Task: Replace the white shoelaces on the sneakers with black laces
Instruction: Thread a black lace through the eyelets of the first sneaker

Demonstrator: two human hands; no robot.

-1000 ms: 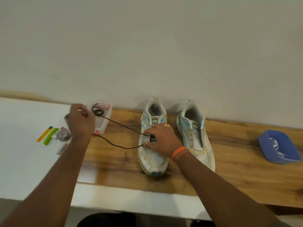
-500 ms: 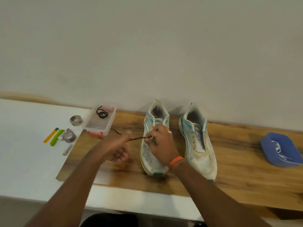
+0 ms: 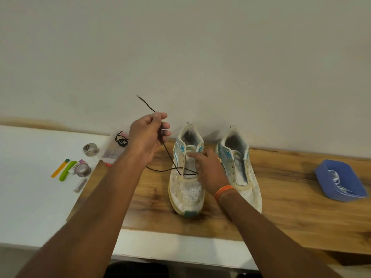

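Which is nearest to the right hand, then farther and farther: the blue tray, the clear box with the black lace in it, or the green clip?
Measured from the right hand, in the head view:
1. Clear box, to its left, behind the left arm.
2. Blue tray, far to its right on the wood.
3. Green clip, farthest left on the white surface.

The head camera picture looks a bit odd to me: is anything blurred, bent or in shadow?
In the head view, the clear box behind the left hand is smeared, and the lace tip is faint. The wide lens bows the table edge. Light is soft, with dim shadows behind the left shoe on the wall. No glare.
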